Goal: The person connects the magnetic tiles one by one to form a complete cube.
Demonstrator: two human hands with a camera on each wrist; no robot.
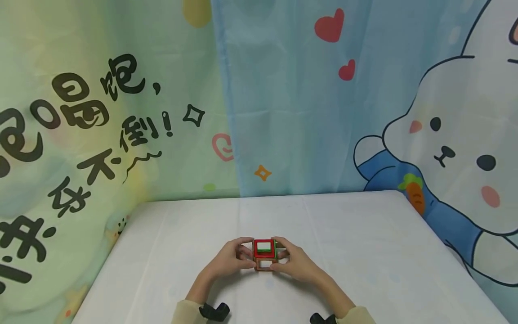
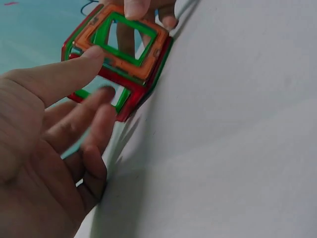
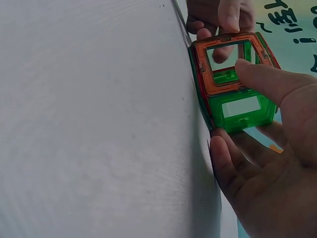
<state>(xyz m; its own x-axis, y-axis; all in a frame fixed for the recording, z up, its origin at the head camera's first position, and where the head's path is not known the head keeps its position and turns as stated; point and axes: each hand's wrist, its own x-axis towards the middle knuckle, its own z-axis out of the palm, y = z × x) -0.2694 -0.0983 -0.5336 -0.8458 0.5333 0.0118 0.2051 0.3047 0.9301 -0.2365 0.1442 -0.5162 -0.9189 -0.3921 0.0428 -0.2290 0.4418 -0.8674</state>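
Observation:
Between both hands is a small box of see-through magnetic tiles (image 1: 265, 255), close over the white tabletop. A red frame tile forms its top, and an orange frame tile (image 2: 157, 53) faces the person. In the right wrist view a green tile (image 3: 242, 122) makes up one side. My left hand (image 1: 229, 260) pinches the box from the left, thumb on the orange tile and forefinger at the upper edge. From the right, my right hand (image 1: 298, 262) holds it the same way, its thumb pressing the orange face. The box's back is hidden in the head view.
A white cloth covers the table (image 1: 194, 220). Behind it hangs a printed curtain (image 1: 283, 112) with hearts, lettering and a white cartoon animal. Dark straps (image 1: 214, 311) sit at the wrists, by the pale sleeves (image 1: 188, 312).

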